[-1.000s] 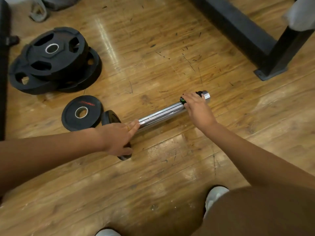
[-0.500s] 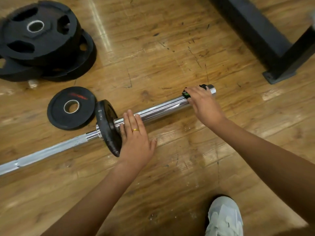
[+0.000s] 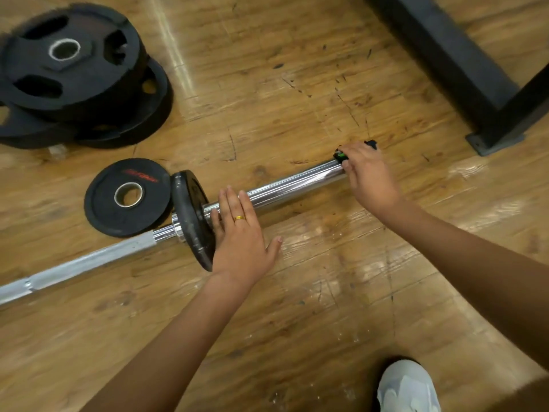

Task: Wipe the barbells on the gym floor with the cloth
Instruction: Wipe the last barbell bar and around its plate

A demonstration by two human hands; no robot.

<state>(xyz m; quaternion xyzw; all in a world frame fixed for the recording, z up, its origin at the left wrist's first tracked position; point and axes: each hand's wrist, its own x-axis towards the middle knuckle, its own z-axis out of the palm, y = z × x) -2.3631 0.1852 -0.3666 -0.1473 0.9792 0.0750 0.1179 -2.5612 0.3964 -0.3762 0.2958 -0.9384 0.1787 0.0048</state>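
Scuffed wood floor (image 3: pixel 297 307): our left grip (image 3: pixel 240 242) lies flat and released on the barbell (image 3: pixel 297 185) beside its plate (image 3: pixel 190 215); right grip (image 3: pixel 368 173) clenches the black-green collar (image 3: pixel 340 156) at the barbell's end.

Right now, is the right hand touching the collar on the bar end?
Touching. Head view: the right hand has its fingers curled round the black-and-green collar, with no gap visible.

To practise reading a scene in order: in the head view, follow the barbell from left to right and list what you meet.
knurled bar shaft → upright black plate on the bar → left hand, fingers flat on the bar → chrome sleeve → right hand, gripping a black-and-green collar
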